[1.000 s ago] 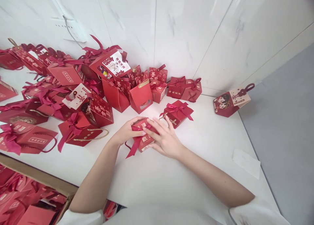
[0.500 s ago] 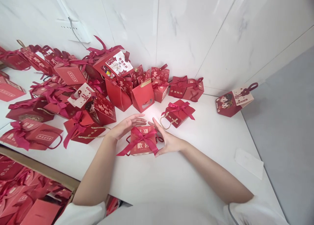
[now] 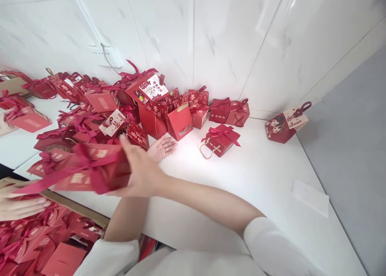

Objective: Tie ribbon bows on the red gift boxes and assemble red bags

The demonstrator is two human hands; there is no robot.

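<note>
Pink box (image 3: 30,118), 9 o'clk from pic ctr: co-wkr's hand (image 3: 3,125) at its L end, mostly out of frame.
Lower hand (image 3: 22,199), btwn 8 & 9: also a co-wkr's; ribbon (image 3: 45,181) tip close by, contact can't tell.
Carton (image 3: 78,207), 8: holds red boxes, below lower hand.
Pile (image 3: 104,101), 9 to 10: red boxes, some stacked, behind held box.
Held box (image 3: 90,167), btwn 8 & 9: in R hand, looks lifted, blurred. To do it well, I'd keep it lvl, grip firm w/o denting the end, bow uncrushed, ribbon clear of pile & lower hand.
R hand (image 3: 141,167), 8: grips held box by its R end; thumb along top edge, rest mostly hidden. Forearm over L forearm.
L hand (image 3: 164,147), 8, nr ctr: nothing seen in it; fingers stretched, slightly apart, just beside handle box (image 3: 181,125), touch can't tell.
Gold-cord box (image 3: 221,139), btwn 3 & 4: upright, bow on top.
End box (image 3: 283,127), 3: well apart from others.
White slip (image 3: 310,197), 4: flat on table (image 3: 256,179).
</note>
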